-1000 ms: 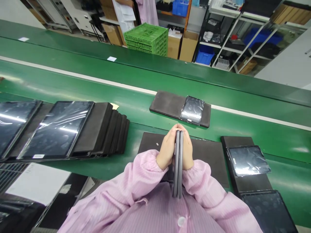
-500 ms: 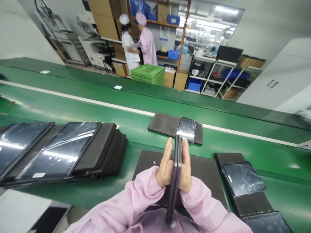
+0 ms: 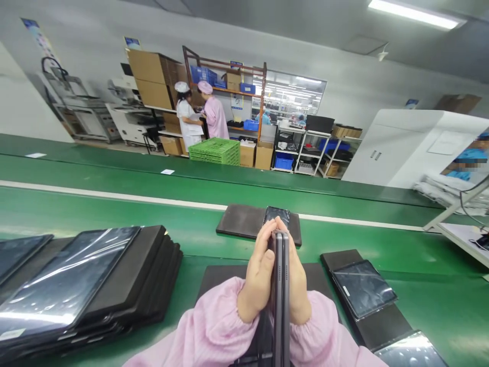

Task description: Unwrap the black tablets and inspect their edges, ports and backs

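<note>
Two thin dark tablets (image 3: 280,295) stand on edge, face to face, between my palms. My left hand (image 3: 256,275) presses flat on their left side, and my right hand (image 3: 298,280) lies along the right side, its fingers partly hidden behind the tablets. The fingertips of both hands come close together over the far upper corner. Beneath them lies a black foam pad (image 3: 219,278) on the green bench. Beyond my hands, a smaller screen (image 3: 278,213) rests on a dark foam slab (image 3: 242,220).
At left, large screens (image 3: 82,275) lie on stacked black foam (image 3: 153,275). To the right, another tablet (image 3: 364,288) sits on a foam strip (image 3: 389,323). A green crate (image 3: 214,151) and two people stand beyond the green bench (image 3: 114,204).
The view has tilted up and shows more of the room. My fingertips have come together over the tablets' far end, and the pair now stands closer to the camera.
</note>
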`<action>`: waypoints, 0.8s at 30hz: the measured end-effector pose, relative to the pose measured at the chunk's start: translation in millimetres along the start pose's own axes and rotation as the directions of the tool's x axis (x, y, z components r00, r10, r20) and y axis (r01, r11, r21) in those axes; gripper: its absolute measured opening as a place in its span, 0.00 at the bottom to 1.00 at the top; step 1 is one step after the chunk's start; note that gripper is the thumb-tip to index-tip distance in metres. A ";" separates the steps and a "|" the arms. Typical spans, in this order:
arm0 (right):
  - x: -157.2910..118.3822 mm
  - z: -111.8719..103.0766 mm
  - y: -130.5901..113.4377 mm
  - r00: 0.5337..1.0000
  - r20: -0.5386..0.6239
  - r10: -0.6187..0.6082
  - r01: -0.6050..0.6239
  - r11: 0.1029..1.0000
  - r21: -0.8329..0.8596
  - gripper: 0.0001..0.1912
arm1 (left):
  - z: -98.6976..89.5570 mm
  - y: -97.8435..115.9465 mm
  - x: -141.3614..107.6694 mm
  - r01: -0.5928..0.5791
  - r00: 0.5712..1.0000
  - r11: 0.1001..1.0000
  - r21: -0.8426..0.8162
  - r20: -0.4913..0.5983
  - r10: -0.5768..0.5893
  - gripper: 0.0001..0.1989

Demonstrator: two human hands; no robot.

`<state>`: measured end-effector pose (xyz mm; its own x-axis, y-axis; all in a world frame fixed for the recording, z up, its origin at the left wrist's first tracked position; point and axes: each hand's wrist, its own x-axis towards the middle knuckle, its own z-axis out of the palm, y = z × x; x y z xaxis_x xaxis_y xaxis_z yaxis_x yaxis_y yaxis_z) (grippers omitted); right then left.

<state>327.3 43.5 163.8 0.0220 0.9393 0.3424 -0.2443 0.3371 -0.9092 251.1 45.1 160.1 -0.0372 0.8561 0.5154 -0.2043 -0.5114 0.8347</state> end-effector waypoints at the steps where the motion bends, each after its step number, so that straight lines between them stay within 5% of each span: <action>1: -0.7 0.3 -0.2 1.000 0.000 -0.002 0.002 1.000 -0.003 0.23 | 0.0 1.1 -0.9 0.000 1.000 1.000 -0.002 -0.003 0.000 0.22; 6: 4.3 5.5 -5.6 0.999 -0.035 -0.015 0.013 0.999 -0.047 0.23 | 1.5 6.7 4.9 0.026 0.998 0.999 -0.029 -0.057 -0.027 0.25; 12: 14.1 12.4 -6.4 0.960 -0.134 0.247 -0.253 0.967 -0.028 0.21 | 3.4 -10.4 10.5 0.244 0.945 0.954 -0.176 -0.180 -0.274 0.23; 18: 5.5 8.8 15.5 0.901 -0.159 0.403 -0.396 0.915 0.070 0.21 | 3.4 -25.2 -4.1 0.361 0.887 0.906 -0.219 -0.219 -0.407 0.18; 24: -16.8 -2.6 50.4 0.904 -0.186 0.385 -0.391 0.920 0.002 0.26 | -4.8 -55.2 -21.7 0.438 0.829 0.838 -0.327 -0.215 -0.517 0.17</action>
<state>317.1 44.8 111.7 0.1064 0.9908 -0.0842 -0.2349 -0.0572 -0.9703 258.5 55.1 101.8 -0.1356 0.9897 -0.0461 -0.5071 -0.0293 0.8614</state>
